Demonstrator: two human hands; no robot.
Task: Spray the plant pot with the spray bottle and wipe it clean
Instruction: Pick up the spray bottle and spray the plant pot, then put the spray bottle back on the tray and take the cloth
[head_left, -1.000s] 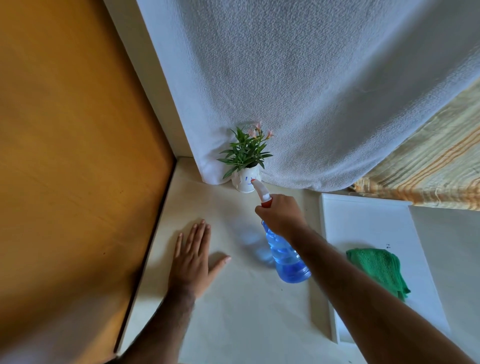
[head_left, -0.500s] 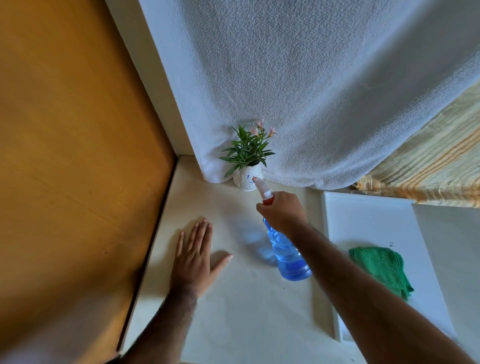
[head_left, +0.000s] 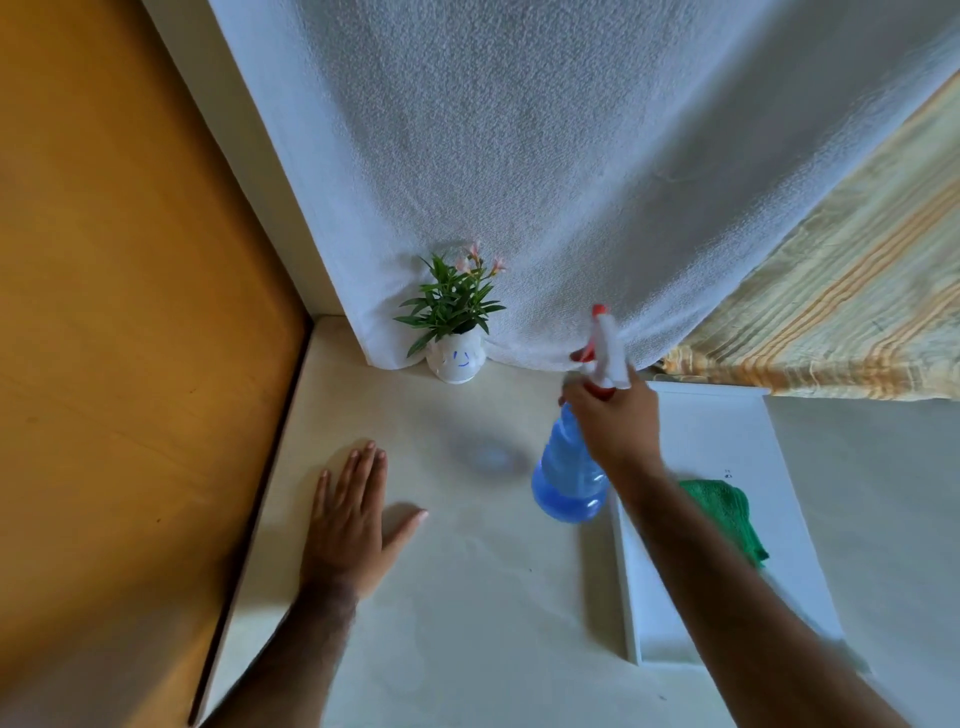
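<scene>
Against white curtain (head_left: 571, 156): white plant pot (head_left: 457, 361), blue smiley; right hand (head_left: 613, 421) clamped on spray bottle (head_left: 569, 478).

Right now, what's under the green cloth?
The green cloth lies on a white tray. The right arm covers part of the cloth, so what is there stays hidden.

The right hand (head_left: 615, 421) and the top of the spray bottle (head_left: 569, 467) look blurry, so its trigger and nozzle are hard to make out. The hand covers the bottle's neck. The right arm hides part of the green cloth (head_left: 727, 512) and part of the white tray (head_left: 727, 441). Both arms are cut off at the bottom edge. The plant pot (head_left: 457, 359) has a small blue drawing, too tiny to read well. Leaves hide the pot's rim. The striped cloth (head_left: 857, 291) runs off the right edge.
</scene>
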